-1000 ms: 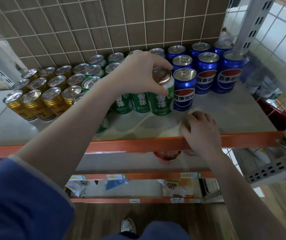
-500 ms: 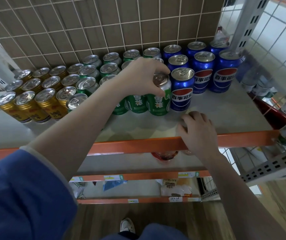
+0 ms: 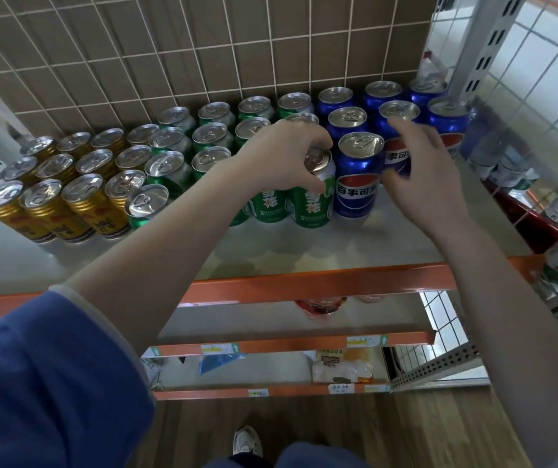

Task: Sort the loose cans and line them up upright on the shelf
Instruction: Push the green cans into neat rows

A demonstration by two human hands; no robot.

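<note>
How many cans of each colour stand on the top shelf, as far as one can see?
Gold metal cans: 12
Green metal cans: 14 visible, one in the grip of the left hand; the left arm may hide more
Blue metal cans: 7
Total: 33 visible

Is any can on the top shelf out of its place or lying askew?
One green aluminium can at the front left stands beside the gold cans, ahead of the green rows, and appears tilted. The left hand grips a green can from above. Nothing looks spilled or dented.
</note>
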